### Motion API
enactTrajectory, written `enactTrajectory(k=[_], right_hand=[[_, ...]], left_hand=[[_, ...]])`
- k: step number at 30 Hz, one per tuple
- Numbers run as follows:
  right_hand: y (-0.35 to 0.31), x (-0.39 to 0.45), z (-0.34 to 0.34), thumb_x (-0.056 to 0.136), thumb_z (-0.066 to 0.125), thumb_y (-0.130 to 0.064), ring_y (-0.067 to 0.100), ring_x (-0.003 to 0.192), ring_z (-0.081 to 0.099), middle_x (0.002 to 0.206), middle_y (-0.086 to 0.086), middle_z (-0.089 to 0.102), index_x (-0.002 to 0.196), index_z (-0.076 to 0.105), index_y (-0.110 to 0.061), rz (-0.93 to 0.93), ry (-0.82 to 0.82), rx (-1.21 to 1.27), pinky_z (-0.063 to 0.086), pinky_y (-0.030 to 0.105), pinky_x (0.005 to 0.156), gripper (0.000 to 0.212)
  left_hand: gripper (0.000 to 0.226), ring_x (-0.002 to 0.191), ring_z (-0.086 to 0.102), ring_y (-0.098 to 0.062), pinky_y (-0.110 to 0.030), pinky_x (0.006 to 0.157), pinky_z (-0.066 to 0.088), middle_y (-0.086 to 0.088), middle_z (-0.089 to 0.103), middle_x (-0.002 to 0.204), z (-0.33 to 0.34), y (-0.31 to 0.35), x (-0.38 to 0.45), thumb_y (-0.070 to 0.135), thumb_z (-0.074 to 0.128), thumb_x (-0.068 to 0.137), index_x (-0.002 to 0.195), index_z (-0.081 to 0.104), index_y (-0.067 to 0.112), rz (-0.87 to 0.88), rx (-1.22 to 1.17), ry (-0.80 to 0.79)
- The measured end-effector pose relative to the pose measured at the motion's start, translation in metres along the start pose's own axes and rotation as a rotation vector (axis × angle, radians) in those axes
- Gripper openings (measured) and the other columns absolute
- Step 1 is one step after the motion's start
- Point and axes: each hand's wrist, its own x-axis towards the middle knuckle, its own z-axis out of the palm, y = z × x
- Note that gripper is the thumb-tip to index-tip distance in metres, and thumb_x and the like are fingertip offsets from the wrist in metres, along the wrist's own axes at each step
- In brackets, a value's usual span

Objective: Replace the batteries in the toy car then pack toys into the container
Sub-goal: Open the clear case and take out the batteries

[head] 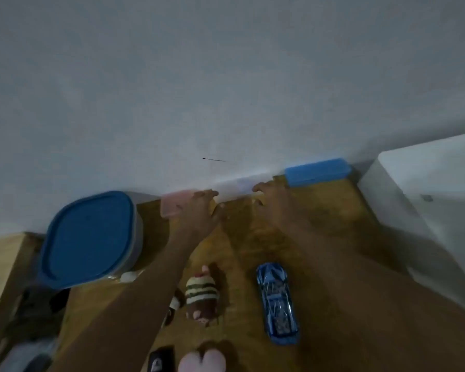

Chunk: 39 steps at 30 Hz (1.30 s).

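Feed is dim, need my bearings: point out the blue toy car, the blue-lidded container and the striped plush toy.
blue toy car (277,304): head view, on its roof, mid-body.
blue-lidded container (87,238): head view, on the middle of the lid.
striped plush toy (201,292): head view, on its striped middle.

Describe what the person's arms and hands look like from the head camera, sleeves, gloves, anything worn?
Both forearms are bare as far as the view reaches: no sleeves show. The left hand and the right hand wear no gloves. I can make out no watch, bracelet or ring, though the picture is dim and blurred, so something small could be missed.
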Motion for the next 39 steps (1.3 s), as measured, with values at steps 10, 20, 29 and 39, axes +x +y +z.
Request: enactTrajectory(k=[10,20,29,39], right_hand=[[0.034,0.036,0.064,0.099,0.060,-0.025,0.028,0.140,0.038,0.159,0.009,0.033,0.138,0.059,-0.031,0.190,0.115,-0.033,0.042,0.038,0.112,0.039],[0.027,0.057,0.044,0.093,0.067,-0.038,0.025,0.126,0.046,0.135,0.004,0.054,0.123,0.069,-0.029,0.137,0.310,-0.035,0.050,0.044,0.098,0.032],[0.013,0.071,0.045,0.095,0.063,-0.042,0.020,0.096,0.054,0.100,0.001,0.064,0.101,0.060,-0.020,0.207,0.391,-0.036,0.051,0.039,0.077,0.023],[0.028,0.062,0.080,0.089,0.067,-0.033,0.024,0.103,0.059,0.111,0.005,0.066,0.119,0.068,-0.014,-0.198,0.116,-0.094,0.053,0.038,0.082,0.035]], left_hand=[[0.041,0.114,0.058,-0.035,-0.048,0.100,0.052,-0.013,0.051,0.141,0.060,-0.020,0.045,0.012,0.070,0.089,0.128,0.066,0.021,-0.051,-0.122,0.127],[0.065,0.124,0.052,-0.029,-0.050,0.103,0.048,-0.014,0.051,0.142,0.064,-0.016,0.036,0.007,0.057,0.098,0.155,0.035,0.031,-0.089,-0.277,0.216],[0.067,0.121,0.058,-0.027,-0.064,0.110,0.028,-0.010,0.062,0.136,0.053,-0.012,0.029,0.013,0.054,0.103,0.159,0.023,0.031,-0.093,-0.322,0.228],[0.093,0.074,0.063,-0.027,-0.012,0.073,0.026,-0.015,0.066,0.082,0.064,-0.034,0.042,0.001,0.059,0.096,0.158,0.001,0.037,-0.004,-0.289,0.160]])
